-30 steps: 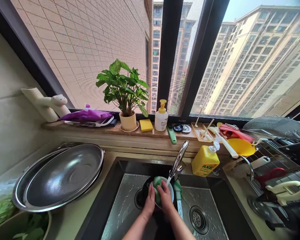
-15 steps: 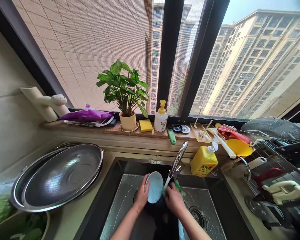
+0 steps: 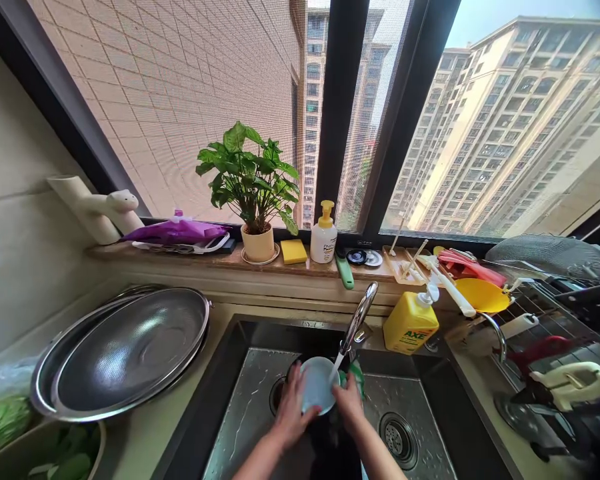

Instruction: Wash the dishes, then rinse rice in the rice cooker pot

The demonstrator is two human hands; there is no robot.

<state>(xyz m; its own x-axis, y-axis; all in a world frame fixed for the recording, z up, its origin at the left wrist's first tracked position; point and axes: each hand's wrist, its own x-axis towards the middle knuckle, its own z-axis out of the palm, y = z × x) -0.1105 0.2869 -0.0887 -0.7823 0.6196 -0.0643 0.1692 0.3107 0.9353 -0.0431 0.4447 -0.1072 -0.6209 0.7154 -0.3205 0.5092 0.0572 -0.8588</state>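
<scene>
Left hand (image 3: 293, 412), right hand (image 3: 349, 403) grip pale-blue bowl (image 3: 319, 385) over sink (image 3: 280, 337)

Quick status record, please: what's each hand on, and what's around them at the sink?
Left hand: holds a pale blue dish from below
Right hand: on the dish's edge, against a green sponge
Water: thin stream from the chrome faucet onto the dish
Place: over a stainless steel sink
Nearby: yellow AXE bottle behind the sink
</scene>
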